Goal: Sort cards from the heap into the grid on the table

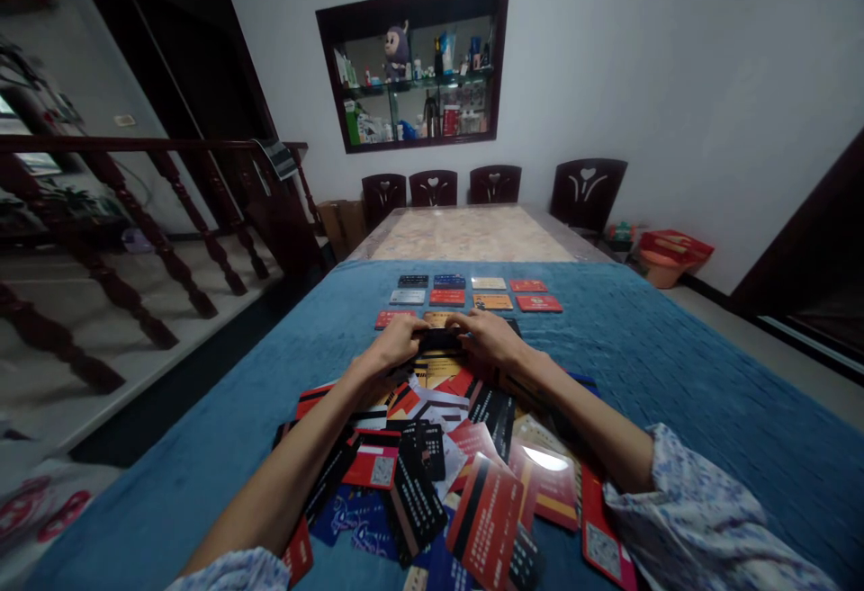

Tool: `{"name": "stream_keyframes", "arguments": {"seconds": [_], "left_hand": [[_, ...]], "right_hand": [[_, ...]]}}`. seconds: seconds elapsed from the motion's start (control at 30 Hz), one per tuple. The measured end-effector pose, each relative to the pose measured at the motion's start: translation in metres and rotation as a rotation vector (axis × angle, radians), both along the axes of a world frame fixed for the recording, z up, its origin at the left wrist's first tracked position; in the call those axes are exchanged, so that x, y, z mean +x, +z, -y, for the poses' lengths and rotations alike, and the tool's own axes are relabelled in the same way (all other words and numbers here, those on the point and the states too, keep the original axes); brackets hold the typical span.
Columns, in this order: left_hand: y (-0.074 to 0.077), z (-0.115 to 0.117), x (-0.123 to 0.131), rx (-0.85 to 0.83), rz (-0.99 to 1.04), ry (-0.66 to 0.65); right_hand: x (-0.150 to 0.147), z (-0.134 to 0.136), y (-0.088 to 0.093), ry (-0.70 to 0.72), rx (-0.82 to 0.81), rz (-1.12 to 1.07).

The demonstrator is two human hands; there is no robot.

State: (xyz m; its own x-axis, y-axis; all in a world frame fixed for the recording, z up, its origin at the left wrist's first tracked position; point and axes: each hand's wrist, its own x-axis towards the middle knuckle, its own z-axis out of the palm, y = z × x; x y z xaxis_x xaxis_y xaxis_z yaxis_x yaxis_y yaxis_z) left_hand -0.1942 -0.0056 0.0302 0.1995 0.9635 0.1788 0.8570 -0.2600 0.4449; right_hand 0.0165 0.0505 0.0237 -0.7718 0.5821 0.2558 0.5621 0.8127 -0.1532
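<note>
Both my hands are over the middle of the blue cloth, facing each other. Between their fingertips is a dark card, with my left hand pinching its left end. At the card's right end, my right hand is closed with bent fingers. Just behind the dark card lies a gold card, partly covered by the fingers. A red card sits beyond my left hand. Under my forearms spreads a loose, overlapping heap of cards, among them a red striped card and a black card.
Two rows of cards or small stacks, such as a dark blue one, lie farther back on the blue cloth. Beyond are a marbled tabletop and several dark chairs. A wooden railing stands left.
</note>
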Motion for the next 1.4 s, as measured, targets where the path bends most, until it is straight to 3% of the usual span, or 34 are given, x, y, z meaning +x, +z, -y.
{"name": "stream_keyframes", "arguments": {"seconds": [0.23, 0.37, 0.57, 0.77, 1.07, 1.4], "left_hand": [[-0.01, -0.002, -0.002, 0.075, 0.023, -0.087], [-0.013, -0.003, -0.001, 0.125, -0.004, -0.033], [-0.009, -0.003, 0.002, 0.18, -0.004, 0.064], [-0.005, -0.003, 0.005, 0.23, 0.036, 0.082], [0.0, -0.01, 0.014, 0.247, 0.035, 0.06], [0.011, -0.027, 0.02, 0.336, 0.035, 0.006]], "right_hand": [[-0.002, -0.003, -0.009, -0.048, 0.087, 0.025], [-0.002, -0.004, -0.01, -0.034, 0.091, 0.031], [-0.001, -0.003, -0.009, -0.036, 0.138, 0.003], [-0.002, 0.002, -0.006, -0.035, 0.236, -0.04], [-0.001, -0.003, -0.013, -0.104, 0.328, -0.057], [0.005, -0.009, -0.004, -0.229, 0.417, -0.151]]}}
